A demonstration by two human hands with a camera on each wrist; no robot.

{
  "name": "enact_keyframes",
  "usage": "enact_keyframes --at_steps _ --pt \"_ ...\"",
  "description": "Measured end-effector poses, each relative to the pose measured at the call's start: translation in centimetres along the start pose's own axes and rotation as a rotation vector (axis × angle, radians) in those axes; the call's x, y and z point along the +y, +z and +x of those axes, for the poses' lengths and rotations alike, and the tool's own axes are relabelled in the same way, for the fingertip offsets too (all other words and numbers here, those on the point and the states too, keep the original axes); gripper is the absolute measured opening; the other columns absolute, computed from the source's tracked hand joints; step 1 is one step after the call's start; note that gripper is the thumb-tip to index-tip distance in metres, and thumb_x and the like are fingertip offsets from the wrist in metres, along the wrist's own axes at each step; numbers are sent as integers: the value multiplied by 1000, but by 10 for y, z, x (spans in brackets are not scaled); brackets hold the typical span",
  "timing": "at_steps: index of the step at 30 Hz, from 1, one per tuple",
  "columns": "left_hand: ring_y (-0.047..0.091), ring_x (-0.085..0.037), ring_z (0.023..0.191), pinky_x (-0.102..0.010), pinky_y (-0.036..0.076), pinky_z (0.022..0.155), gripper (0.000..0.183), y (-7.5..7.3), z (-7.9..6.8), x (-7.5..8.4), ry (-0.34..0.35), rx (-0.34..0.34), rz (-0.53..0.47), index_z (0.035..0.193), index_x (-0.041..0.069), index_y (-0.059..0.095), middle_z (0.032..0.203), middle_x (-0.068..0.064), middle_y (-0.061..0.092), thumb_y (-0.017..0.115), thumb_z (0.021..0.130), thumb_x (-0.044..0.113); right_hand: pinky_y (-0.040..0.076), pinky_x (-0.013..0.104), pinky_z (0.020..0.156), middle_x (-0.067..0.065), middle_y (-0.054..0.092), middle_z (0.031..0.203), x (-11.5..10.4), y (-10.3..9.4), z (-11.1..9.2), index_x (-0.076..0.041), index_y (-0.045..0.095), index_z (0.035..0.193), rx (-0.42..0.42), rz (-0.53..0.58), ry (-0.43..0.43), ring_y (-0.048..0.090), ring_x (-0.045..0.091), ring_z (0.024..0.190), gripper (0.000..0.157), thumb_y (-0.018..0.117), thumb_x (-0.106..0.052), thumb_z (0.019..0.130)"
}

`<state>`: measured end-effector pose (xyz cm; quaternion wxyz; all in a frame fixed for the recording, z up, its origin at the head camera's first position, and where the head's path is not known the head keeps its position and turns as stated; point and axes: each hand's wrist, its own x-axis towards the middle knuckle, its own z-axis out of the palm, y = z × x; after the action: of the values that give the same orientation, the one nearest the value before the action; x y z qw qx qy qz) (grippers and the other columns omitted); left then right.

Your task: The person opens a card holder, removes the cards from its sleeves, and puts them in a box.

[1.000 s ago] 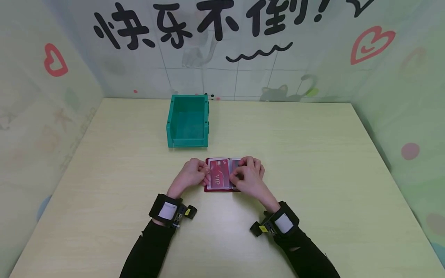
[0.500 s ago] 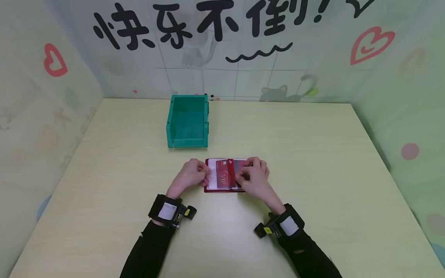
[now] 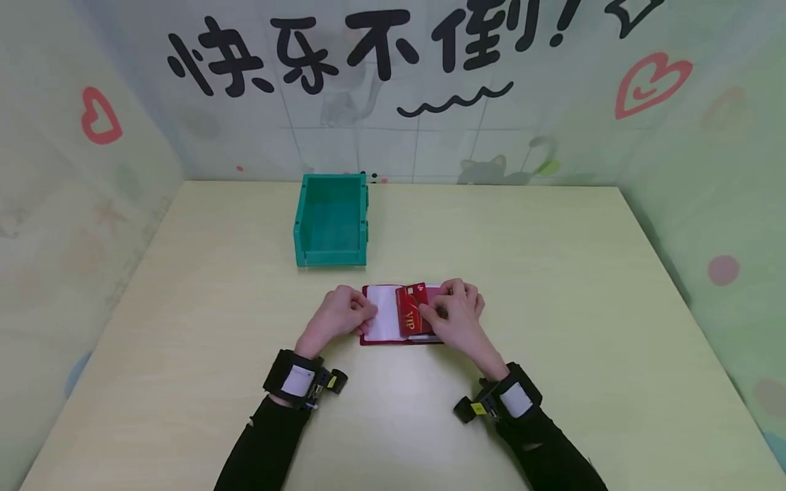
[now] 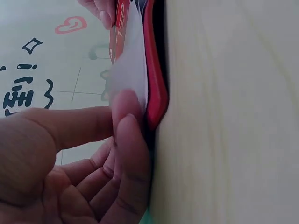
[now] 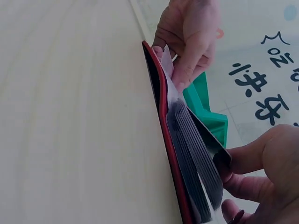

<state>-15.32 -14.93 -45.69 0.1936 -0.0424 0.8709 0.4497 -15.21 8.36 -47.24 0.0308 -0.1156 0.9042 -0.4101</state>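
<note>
An open card holder (image 3: 383, 320) with a dark red cover and pale plastic pages lies on the table before me. My left hand (image 3: 340, 315) pinches the outer edge of its left page between thumb and index finger; the left wrist view shows the page (image 4: 131, 70) lifted off the red cover. A red VIP card (image 3: 411, 310) lies across the holder's middle, slightly tilted. My right hand (image 3: 457, 317) pinches its right edge. From the right wrist, the card's dark side (image 5: 208, 130) stands slanted above several stacked sleeves (image 5: 196, 154).
A teal open-front bin (image 3: 331, 259) stands behind the card holder, a little to the left. Printed cloth walls (image 3: 393, 146) with writing and hearts enclose the pale wooden table (image 3: 522, 259) at the back and sides.
The VIP card has slid right, out of the left page's pocket, with my right hand moving right. My left hand keeps its place at the page edge. The head view has tilted slightly upward.
</note>
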Motion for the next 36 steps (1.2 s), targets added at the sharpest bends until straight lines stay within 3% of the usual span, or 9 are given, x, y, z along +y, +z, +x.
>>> enact_keyframes --at_steps 4,7,9,12,16,20,23,30,36 --pt "58 -17 67 -23 46 60 32 3 -3 1 32 117 90 114 1 62 79 -10 65 75 91 18 12 64 108 20 47 112 13 -5 1 0 65 77 17 96 -28 27 42 125 23 68 -15 93" --pt "57 -23 85 -30 51 71 47 6 -4 6 164 182 160 130 1 54 97 -13 62 75 90 15 17 63 106 20 52 110 19 -6 5 0 66 81 9 140 -77 30 41 123 19 67 -14 93" --pt "57 -28 105 -39 55 87 52 8 -4 10 269 182 196 138 2 51 115 -16 62 72 92 15 19 60 105 18 57 108 22 -6 8 -2 68 84 -11 135 -125 34 37 119 16 67 -14 94" --pt "47 -33 129 -49 45 109 57 9 -3 17 372 137 301 143 3 51 138 -17 57 73 92 21 21 54 101 13 65 100 21 -7 12 -5 70 90 -54 122 -181 40 30 110 12 66 -15 96" --pt "46 -33 134 -53 38 111 61 10 1 19 425 57 399 143 6 52 143 -15 58 77 89 20 22 52 100 12 67 96 17 -6 13 -4 71 98 -102 78 -195 47 25 100 13 65 -16 97" --pt "57 -31 125 -49 47 107 55 8 6 16 442 -38 234 141 4 53 138 -14 61 72 91 13 25 54 101 14 70 93 13 -2 13 -1 73 100 -66 21 -225 52 26 92 17 68 -17 95" --pt "64 -27 111 -41 56 95 44 8 13 15 402 -46 101 134 4 60 128 -14 67 70 94 19 28 53 99 12 72 90 12 0 13 -3 73 100 -31 9 -238 53 25 90 17 71 -18 93" --pt "68 -32 109 -37 59 89 36 -1 19 5 309 19 -88 130 1 61 126 -19 67 65 99 18 34 48 96 9 65 113 18 4 6 -12 72 121 -42 -100 -297 48 26 110 48 83 -35 80" --pt "48 -38 133 -51 52 103 45 -45 17 14 333 183 -191 151 6 43 151 -21 46 47 106 8 35 55 103 12 48 138 18 13 0 -23 65 136 -3 -334 -380 37 38 128 68 79 -54 77"
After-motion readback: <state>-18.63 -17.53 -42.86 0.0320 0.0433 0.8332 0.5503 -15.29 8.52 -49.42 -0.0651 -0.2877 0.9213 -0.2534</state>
